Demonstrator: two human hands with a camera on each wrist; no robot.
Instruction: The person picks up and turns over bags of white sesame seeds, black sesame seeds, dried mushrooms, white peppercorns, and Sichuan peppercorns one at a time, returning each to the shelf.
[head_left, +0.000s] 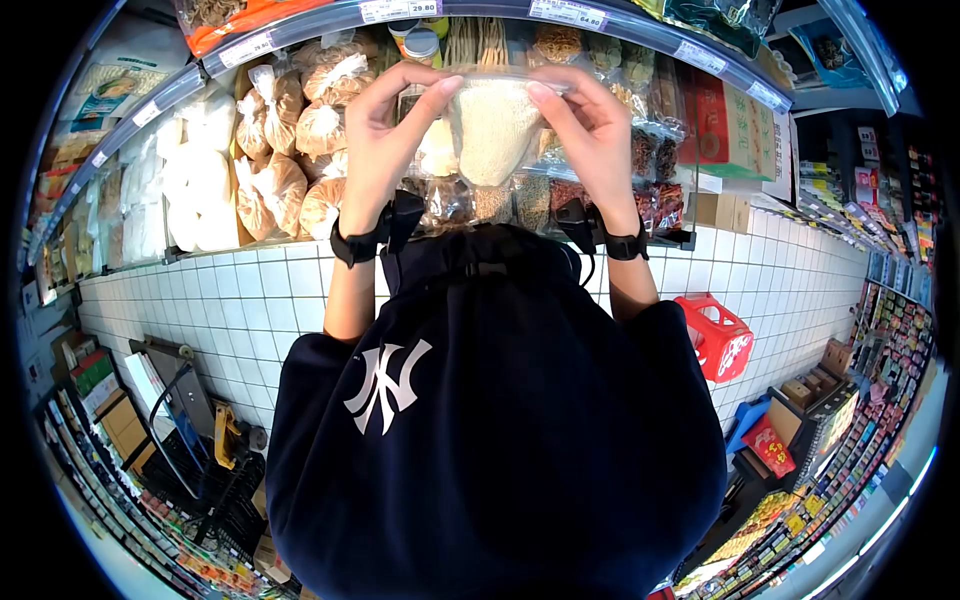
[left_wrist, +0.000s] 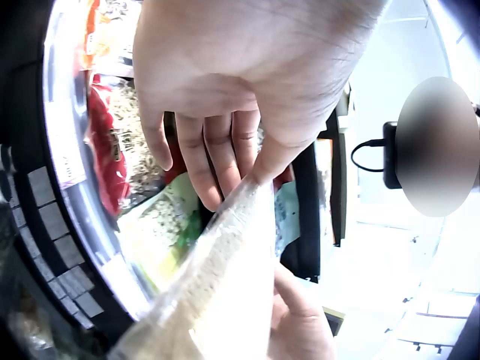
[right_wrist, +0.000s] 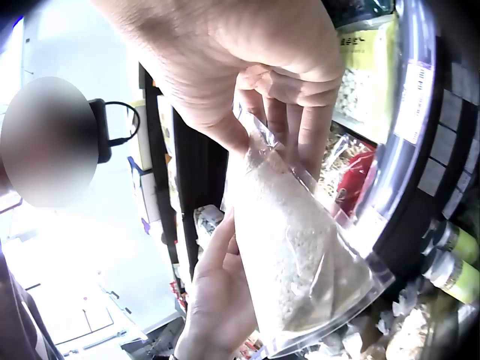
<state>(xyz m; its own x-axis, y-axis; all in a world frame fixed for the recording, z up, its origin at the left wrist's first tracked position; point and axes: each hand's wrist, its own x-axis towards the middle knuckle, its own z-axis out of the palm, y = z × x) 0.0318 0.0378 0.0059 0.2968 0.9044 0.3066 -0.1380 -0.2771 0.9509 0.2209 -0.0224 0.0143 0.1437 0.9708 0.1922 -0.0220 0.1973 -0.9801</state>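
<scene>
A clear plastic bag of pale, fine-grained food [head_left: 494,130] hangs between both hands over the display. The left hand [head_left: 388,128] pinches one upper corner between thumb and fingers. At the opposite upper corner, the right hand [head_left: 592,125] grips the plastic in the same way. In the right wrist view the bag [right_wrist: 296,247] bulges toward its lower end, with its contents settled there. The left wrist view shows the bag's corner [left_wrist: 240,217] tucked under the thumb, the other fingers behind it.
Knotted bags of brown goods [head_left: 277,190] and white bags [head_left: 200,190] fill the display's left side. Packets of dried goods lie below the hands. A price-tag rail [head_left: 480,14] curves along the back. On the tiled floor [head_left: 270,290], a red basket [head_left: 714,338] stands at right.
</scene>
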